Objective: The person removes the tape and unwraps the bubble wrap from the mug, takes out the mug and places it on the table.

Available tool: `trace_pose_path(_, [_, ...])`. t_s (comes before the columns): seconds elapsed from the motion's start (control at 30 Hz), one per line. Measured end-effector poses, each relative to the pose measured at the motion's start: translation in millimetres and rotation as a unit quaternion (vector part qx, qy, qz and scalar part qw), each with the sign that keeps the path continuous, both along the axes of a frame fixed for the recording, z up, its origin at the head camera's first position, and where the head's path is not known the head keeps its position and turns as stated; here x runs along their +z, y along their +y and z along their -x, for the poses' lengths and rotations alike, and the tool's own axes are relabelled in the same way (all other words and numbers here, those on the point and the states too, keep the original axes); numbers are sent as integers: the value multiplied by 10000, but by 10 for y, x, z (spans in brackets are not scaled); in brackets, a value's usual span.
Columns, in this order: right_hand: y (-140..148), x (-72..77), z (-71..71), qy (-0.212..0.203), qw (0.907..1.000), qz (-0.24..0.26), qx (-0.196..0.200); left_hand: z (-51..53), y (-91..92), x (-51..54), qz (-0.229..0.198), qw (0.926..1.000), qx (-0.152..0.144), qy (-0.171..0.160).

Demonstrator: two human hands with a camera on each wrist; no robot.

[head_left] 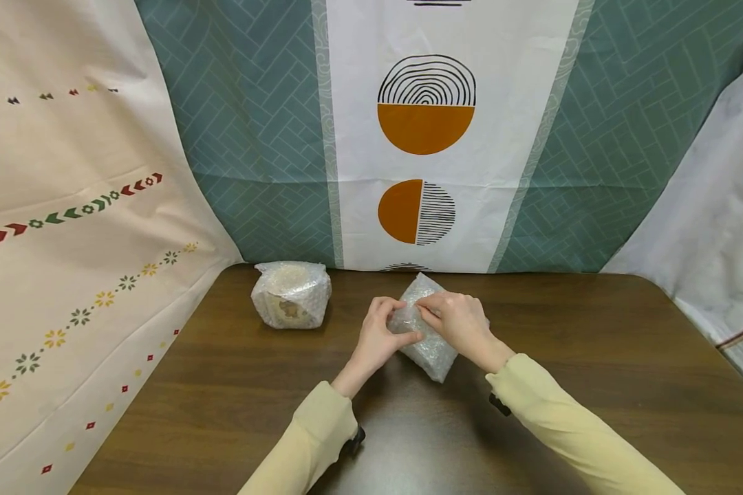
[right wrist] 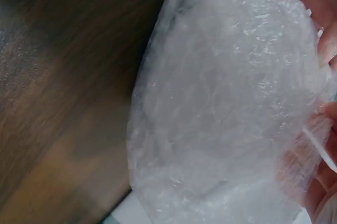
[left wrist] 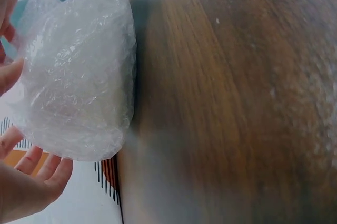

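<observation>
A bubble-wrapped package (head_left: 432,353) lies slanted near the back middle of the table, its contents blurred by the wrap. My left hand (head_left: 378,333) holds its left side, thumb toward the front and fingers curved at the back. In the left wrist view, the fingertips of the left hand (left wrist: 39,182) touch the package's end (left wrist: 79,77). From above the package, my right hand (head_left: 461,323) pinches the wrap near its top. A lifted fold of clear wrap (right wrist: 300,155) shows between the right hand's fingers in the right wrist view.
Another bubble-wrapped thing (head_left: 292,295), pale with a brown patch, stands at the back left of the brown wooden table (head_left: 241,412). Patterned cloth (head_left: 254,137) hangs right behind the table's far edge, and pale cloth (head_left: 68,275) borders the left side.
</observation>
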State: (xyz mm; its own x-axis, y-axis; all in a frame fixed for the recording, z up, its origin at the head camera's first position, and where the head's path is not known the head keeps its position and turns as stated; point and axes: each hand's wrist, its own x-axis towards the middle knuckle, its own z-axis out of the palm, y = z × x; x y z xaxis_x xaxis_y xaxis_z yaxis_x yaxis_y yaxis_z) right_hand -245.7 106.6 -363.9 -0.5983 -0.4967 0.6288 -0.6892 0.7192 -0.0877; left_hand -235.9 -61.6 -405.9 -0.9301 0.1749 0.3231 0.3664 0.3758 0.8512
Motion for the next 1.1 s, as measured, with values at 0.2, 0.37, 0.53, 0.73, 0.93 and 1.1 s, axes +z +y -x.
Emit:
trace_pose_path(0.2, [0, 16, -21, 101, 9992, -335, 216, 2, -11, 10, 60, 10000, 2, -46])
trace_pose_path(0.37, [1, 2, -28, 395, 9952, -388, 812, 2, -13, 16, 46, 10000, -25, 39])
trace_pose_path(0.53, [-38, -36, -10, 804, 9897, -445, 1096, 0, -8, 15, 33, 9999, -27, 134])
trace_pose_path(0.73, [-71, -61, -13, 831, 9903, -161, 1106, -6, 0, 6, 80, 9998, -27, 172])
trace_pose_path(0.93, [-85, -35, -22, 58, 9937, 435, 1030, -7, 3, 3, 60, 9999, -23, 124])
trace_pose_path(1.1, [-100, 5, -25, -753, 9875, 1064, 882, -8, -1, -3, 21, 10000, -30, 40])
